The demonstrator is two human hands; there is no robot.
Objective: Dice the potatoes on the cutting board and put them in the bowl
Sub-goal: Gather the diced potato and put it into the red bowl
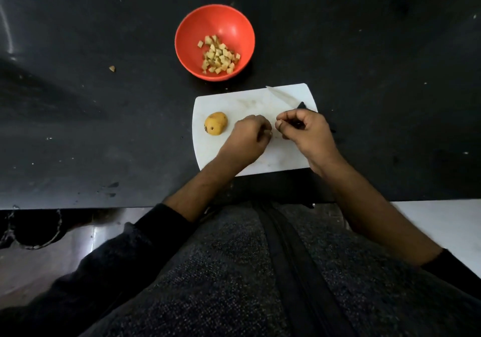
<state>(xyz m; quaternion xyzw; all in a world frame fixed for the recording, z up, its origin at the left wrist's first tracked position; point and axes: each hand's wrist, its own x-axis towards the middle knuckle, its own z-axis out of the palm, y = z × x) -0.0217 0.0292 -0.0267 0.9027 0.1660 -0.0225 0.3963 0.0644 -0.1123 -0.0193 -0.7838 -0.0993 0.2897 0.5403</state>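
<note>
White plastic under both hands: the cutting board (pixel 250 102) sits on the black counter (pixel 104 115), and the action is right at its middle. The left hand (pixel 247 138) is down on the board with its fingers curled in, and something pale peeks out at the fingertips (pixel 268 132), likely a bit of potato, though it is too small to be sure. Just beside it, almost touching, the right hand (pixel 304 131) curls round the dark handle of the knife (pixel 282 96); the blade runs up and away from that grip toward the board's far edge, lying low over the white surface.

Left of the left hand's knuckles, on the same board, a whole unpeeled potato (pixel 216 127) waits, yellow-brown with dark spots, apart from the fingers.

Beyond both hands, off the board's far edge, the red bowl (pixel 190 37) stands on the counter with a heap of potato cubes (pixel 220 55) inside. Well out to the left of everything, one stray scrap (pixel 112 68) lies on the counter.
</note>
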